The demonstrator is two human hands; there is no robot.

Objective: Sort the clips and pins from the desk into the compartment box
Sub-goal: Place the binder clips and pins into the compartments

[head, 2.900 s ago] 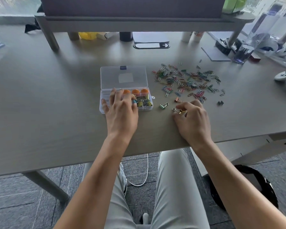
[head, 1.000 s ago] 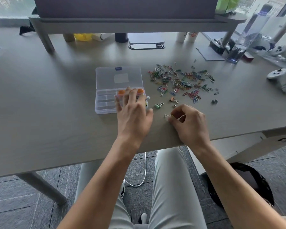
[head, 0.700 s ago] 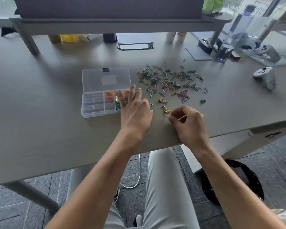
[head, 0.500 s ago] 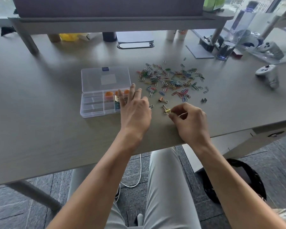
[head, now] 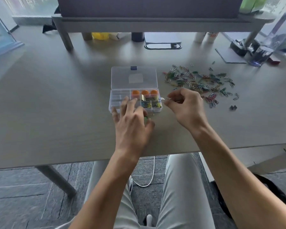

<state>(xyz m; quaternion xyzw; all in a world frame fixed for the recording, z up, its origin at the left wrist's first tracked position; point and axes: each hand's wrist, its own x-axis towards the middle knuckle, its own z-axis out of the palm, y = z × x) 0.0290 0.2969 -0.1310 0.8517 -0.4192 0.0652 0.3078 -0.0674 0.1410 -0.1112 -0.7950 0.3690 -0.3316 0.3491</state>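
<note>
A clear compartment box (head: 120, 98) lies open at the desk's middle, its lid (head: 134, 76) folded back. Orange pins (head: 144, 92) fill the back right cells and binder clips (head: 149, 103) the cells in front of them. My left hand (head: 132, 123) hovers at the box's front edge with fingers spread over the left cells, thumb and forefinger pinching a green binder clip (head: 146, 119). My right hand (head: 186, 106) is beside the box's right end, pinching a small binder clip (head: 163, 99) by its wire handles. A pile of coloured paper clips (head: 200, 81) spreads to the right.
A lone black binder clip (head: 233, 107) sits right of the pile. A monitor riser (head: 155, 22) spans the back, with bottles and a cable slot (head: 163, 46) under it. A grey card (head: 229, 57) and clear containers (head: 261, 55) stand at back right. The desk's front edge is near my wrists.
My right hand lifted the small clip off the desk and carried it to the box's right end. My left hand closed on the green clip by the box front.
</note>
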